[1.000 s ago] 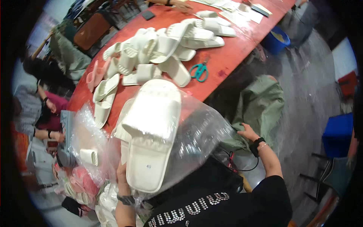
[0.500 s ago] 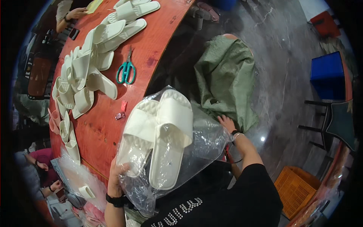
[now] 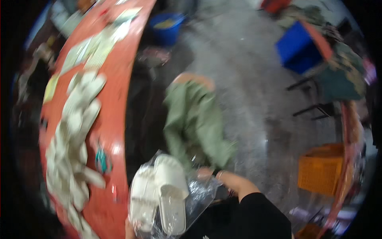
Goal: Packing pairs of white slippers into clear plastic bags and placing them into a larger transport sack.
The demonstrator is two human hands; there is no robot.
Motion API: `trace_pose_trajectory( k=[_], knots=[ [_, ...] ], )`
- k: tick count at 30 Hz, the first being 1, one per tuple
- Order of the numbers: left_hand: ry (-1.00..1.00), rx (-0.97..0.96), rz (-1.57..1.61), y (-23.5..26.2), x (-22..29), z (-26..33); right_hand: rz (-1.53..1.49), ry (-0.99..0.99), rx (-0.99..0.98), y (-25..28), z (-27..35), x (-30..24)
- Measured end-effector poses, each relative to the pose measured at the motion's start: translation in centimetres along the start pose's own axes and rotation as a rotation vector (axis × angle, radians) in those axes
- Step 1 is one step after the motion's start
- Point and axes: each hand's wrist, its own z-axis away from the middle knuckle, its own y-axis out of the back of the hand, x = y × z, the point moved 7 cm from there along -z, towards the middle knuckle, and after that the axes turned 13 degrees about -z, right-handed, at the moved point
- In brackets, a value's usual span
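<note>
- Two white open-toed slippers with broad straps (image 3: 170,190) lie side by side inside a clear, shiny plastic bag (image 3: 202,194), straps facing up toward the camera, the right slipper partly overlapping the left one; they are held low, near the bottom of the view, just beyond the tabletop's near right edge
- The left hand (image 3: 129,229) shows only as a sliver at the bag's lower left edge; its grip is clamped on the bag there, with most of the fingers hidden
- The right hand (image 3: 205,172) is at the bag's upper right side, close under the hem of a crumpled grey-green woven sack (image 3: 193,113); blur means I cannot tell whether its grip is apart or closed
- The long red wooden tabletop (image 3: 114,131) runs up the left side, its right edge bordering a dark strip before the sack
- A heap of white slippers (image 3: 73,139) fills the tabletop's left part; blurred teal-handled scissors (image 3: 102,162) lie between it and the right edge
- Right of the sack, a broad stretch of grey floor (image 3: 250,95) gives room sideways, reaching an orange slatted plastic crate (image 3: 320,174) and a dark-legged chair (image 3: 342,77)
</note>
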Motion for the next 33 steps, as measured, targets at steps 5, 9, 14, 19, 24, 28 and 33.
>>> trace_pose_trajectory(
  k=[5, 9, 14, 19, 24, 28, 33],
  knots=[
    [-0.114, -0.115, -0.293, -1.7, 6.0, -5.0, -0.402, 0.595, -0.264, -5.9, 0.4, -16.7],
    [-0.448, -0.164, -0.789, -6.5, 12.5, -6.6, 0.041, 0.938, -0.241, -10.8, 0.6, -15.4],
    [-0.391, -0.032, -1.090, -6.1, 8.6, -12.8, -0.545, 0.239, -0.776, -10.7, 1.5, -18.3],
    [-0.336, -0.212, -1.027, -11.1, 1.3, -17.4, -0.644, -0.330, -0.810, -7.6, 4.9, -23.6],
    [-0.157, -0.092, -1.157, -7.0, -4.7, -18.8, -0.590, -0.355, -0.811, -5.6, 7.8, -23.3],
    [-0.157, 0.101, -1.398, -3.4, -3.2, -17.3, -0.508, -0.433, -0.853, -7.1, 8.2, -20.3],
    [-0.554, 0.103, -1.535, -4.6, -1.5, -17.3, -0.523, 0.010, -0.718, -5.5, 10.8, -20.5]
  ],
)
